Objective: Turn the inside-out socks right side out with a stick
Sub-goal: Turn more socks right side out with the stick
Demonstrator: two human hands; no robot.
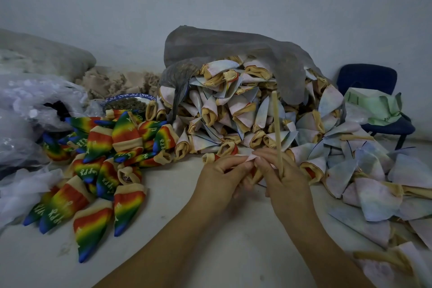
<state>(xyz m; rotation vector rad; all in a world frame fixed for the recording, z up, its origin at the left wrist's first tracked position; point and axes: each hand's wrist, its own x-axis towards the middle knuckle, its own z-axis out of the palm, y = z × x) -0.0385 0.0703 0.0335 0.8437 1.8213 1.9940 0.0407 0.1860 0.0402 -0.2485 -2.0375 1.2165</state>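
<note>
Pinching a sock point(248, 158) with my left hand point(218, 179) and right hand point(288, 184), the right also gripping the stick point(276, 124), I am judging the rainbow pile point(93, 170) done, the bigger pale heap point(233, 112) waiting.

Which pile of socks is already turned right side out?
The rainbow pile on the left: its bright print faces out, while the pale heap on the right shows faded undersides.
</note>
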